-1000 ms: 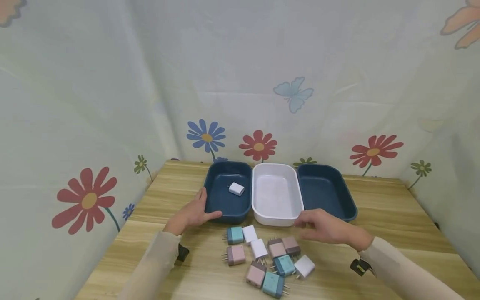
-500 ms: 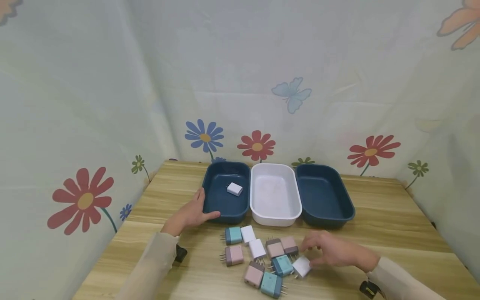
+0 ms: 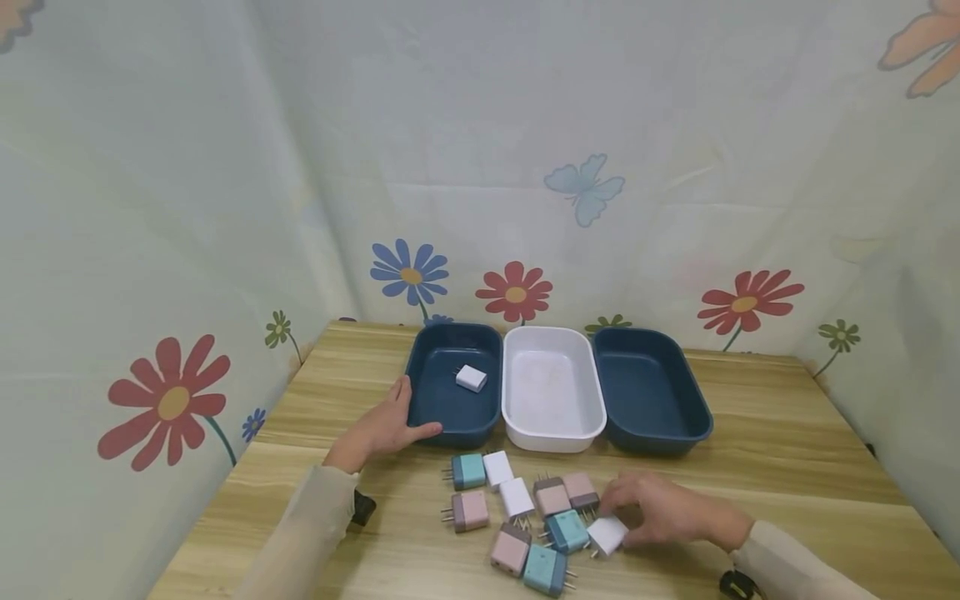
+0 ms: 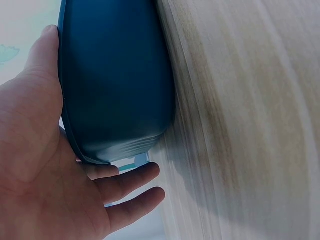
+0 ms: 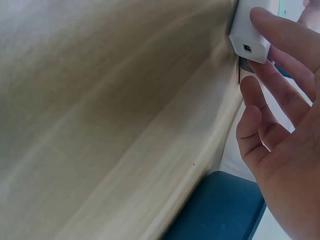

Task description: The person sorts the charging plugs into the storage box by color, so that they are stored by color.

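Observation:
My right hand [image 3: 667, 510] pinches a white plug-in charger [image 3: 607, 534] at the right end of a loose group of chargers. In the right wrist view the thumb lies on one side of this white charger [image 5: 250, 37], with fingertips on the other and its small port showing. My left hand [image 3: 384, 427] rests against the near left corner of the left dark blue tray [image 3: 457, 435], thumb along the front and fingers by the side. The left wrist view shows straight fingers beside the tray wall [image 4: 117, 75]. Inside that tray lies one white charger [image 3: 472, 378].
A white tray [image 3: 555, 442] and another dark blue tray [image 3: 660, 446] stand in line right of the left tray. Pink chargers [image 3: 470, 510], teal chargers [image 3: 546, 569] and white chargers [image 3: 516, 498] lie close together on the wooden table [image 3: 795, 467]. A flowered cloth [image 3: 450, 150] hangs behind.
My right hand has come down from beside the white tray's front toward the rightmost white charger and now pinches it. The left hand stays at the tray.

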A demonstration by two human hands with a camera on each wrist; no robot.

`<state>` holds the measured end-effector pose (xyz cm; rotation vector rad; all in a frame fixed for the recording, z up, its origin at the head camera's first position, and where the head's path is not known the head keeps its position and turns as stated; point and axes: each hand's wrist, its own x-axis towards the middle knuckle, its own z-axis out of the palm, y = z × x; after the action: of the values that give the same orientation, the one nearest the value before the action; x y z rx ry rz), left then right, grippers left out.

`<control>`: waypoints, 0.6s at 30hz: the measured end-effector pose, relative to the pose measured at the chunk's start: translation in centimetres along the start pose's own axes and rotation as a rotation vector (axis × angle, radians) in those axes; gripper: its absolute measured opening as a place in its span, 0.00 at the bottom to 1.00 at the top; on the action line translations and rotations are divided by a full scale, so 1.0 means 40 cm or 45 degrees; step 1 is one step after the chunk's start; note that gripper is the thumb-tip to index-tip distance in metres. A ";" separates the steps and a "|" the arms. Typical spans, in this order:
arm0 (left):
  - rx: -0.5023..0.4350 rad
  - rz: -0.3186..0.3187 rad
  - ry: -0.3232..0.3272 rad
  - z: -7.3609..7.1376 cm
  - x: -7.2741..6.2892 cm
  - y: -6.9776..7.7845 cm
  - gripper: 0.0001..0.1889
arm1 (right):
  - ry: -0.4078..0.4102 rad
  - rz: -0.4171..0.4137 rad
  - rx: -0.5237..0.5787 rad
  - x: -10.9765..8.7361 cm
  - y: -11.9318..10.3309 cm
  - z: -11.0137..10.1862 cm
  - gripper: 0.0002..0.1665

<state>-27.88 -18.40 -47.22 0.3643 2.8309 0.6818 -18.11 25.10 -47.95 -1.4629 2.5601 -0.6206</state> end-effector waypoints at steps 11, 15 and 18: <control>-0.007 -0.010 0.011 0.002 0.000 -0.001 0.61 | -0.037 0.029 0.049 -0.006 0.002 0.010 0.23; -0.005 -0.013 0.014 0.003 0.001 0.000 0.61 | -0.056 0.075 0.106 -0.009 -0.001 0.001 0.24; -0.008 -0.015 0.017 0.004 0.001 0.000 0.61 | -0.053 0.117 0.174 -0.012 -0.009 -0.013 0.23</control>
<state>-27.87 -18.33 -47.37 0.3433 2.8408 0.6930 -17.73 25.50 -47.39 -1.2940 2.4828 -0.7273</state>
